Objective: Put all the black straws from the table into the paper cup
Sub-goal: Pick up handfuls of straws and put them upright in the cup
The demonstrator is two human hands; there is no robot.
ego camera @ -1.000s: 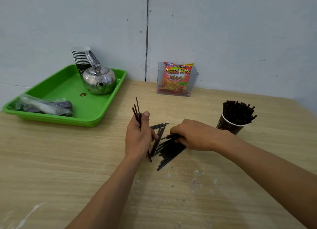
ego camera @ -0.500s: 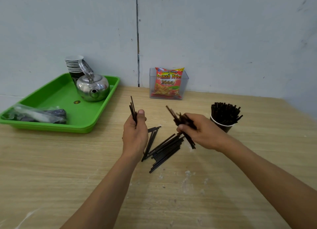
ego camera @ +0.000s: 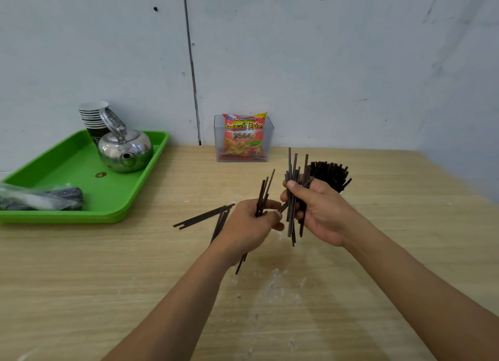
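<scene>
Gripping a few black straws (ego camera: 264, 193), L hand (ego camera: 249, 227); R hand (ego camera: 322, 212) grip clamped on upright bundle (ego camera: 292, 169); loose straws (ego camera: 202, 218) on table (ego camera: 108, 279).

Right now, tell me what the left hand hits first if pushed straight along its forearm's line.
Probably the straw bundle in the right hand, close ahead of the left hand; depth is uncertain.

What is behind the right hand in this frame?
A dense cluster of black straws standing upright, just behind the right hand, which grips its own bundle of black straws. The paper cup holding the cluster is covered by that hand.
</scene>
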